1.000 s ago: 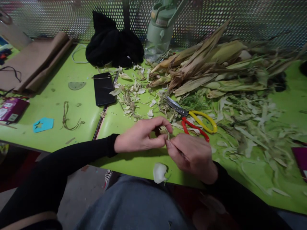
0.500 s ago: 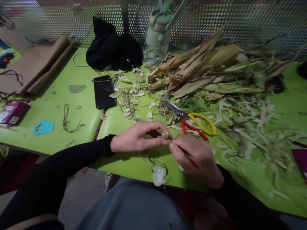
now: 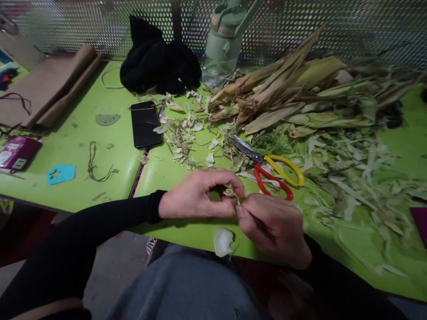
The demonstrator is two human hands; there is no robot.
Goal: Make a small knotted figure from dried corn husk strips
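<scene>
Between my two hands is a small rolled strip of pale corn husk (image 3: 229,192). My left hand (image 3: 198,194) pinches it, thumb below and index finger curved over the top. My right hand (image 3: 275,224) is closed, its thumb and index finger pressed together at the husk's right side, touching my left fingertips. How much of the strip lies inside the right fingers is hidden. Just beyond my hands rest scissors (image 3: 257,158) with one yellow and one red handle. A white husk piece (image 3: 222,242) lies at the table's front edge.
Dry corn husks (image 3: 283,93) are heaped at the back right, with shredded strips (image 3: 353,178) in front. A phone (image 3: 145,124), black cloth (image 3: 160,62) and bottle (image 3: 222,44) stand or lie farther back. Brown paper (image 3: 50,89) and a blue cutout (image 3: 62,174) are left.
The rolled husk has tilted and looks looser at its top. My hands have shifted slightly toward me, and the left fingers curve more. The whole view has moved a little.
</scene>
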